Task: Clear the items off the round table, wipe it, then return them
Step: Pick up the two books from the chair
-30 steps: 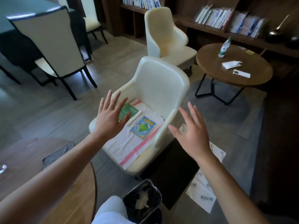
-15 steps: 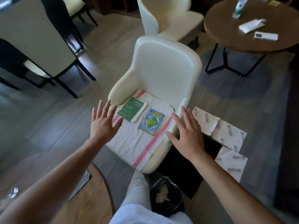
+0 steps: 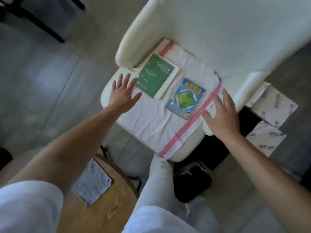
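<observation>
- Head view, looking steeply down: cream armchair (image 3: 218, 39) fills the top and middle of the frame, its seat covered by a white cloth with pink stripes (image 3: 151, 120)
- Two books lie flat on that cloth, well apart from the table: a green paperback (image 3: 155, 75) toward the back left of the seat, and a blue booklet with a green shape on its cover (image 3: 186, 98) just to its right, the two not touching
- The left hand (image 3: 122, 93) reaches over the left edge of the seat, fingers spread and released, tips just beside the green paperback; whether the palm rests on the cloth cannot be told
- The right hand (image 3: 222, 115) is over the right side of the seat by the pink stripe, fingers loose and spread, grasping nothing
- A second ago both hands hovered higher and farther from the seat, with more of the room in sight; the camera has since dipped and both hands have come down to flank the books
- Judged from this, the books are about to be gathered up, probably the return step
- Bottom left shows the curved edge of the round wooden table (image 3: 104, 207) bearing a grey square mat (image 3: 92, 182)
- Printed paper sheets (image 3: 272, 118) lie on the floor at right, beside a dark bin (image 3: 191, 184)
</observation>
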The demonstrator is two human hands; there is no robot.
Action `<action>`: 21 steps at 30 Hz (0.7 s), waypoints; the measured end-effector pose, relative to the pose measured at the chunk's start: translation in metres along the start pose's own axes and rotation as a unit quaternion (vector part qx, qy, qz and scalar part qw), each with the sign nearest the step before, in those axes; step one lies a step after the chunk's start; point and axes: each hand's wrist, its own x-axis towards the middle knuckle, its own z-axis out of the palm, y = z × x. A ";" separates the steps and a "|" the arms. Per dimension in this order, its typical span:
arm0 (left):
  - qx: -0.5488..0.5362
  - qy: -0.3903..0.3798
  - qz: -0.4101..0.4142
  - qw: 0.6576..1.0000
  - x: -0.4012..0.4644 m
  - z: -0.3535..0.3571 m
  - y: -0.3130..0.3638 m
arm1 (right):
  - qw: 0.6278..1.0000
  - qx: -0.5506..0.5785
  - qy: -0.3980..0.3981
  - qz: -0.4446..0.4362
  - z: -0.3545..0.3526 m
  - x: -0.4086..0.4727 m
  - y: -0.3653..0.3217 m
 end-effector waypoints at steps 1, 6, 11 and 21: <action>-0.001 -0.013 -0.006 1.000 0.020 0.005 -0.011 | 1.000 0.005 -0.013 0.010 0.016 0.017 -0.002; 0.028 -0.040 0.046 0.998 0.092 0.035 -0.039 | 0.995 0.003 -0.066 0.076 0.077 0.061 0.001; 0.000 -0.054 -0.034 0.998 0.139 0.074 -0.032 | 0.963 0.122 -0.129 0.201 0.121 0.083 0.013; -0.172 -0.054 -0.151 0.972 0.174 0.097 -0.036 | 0.909 0.131 -0.183 0.352 0.160 0.103 0.019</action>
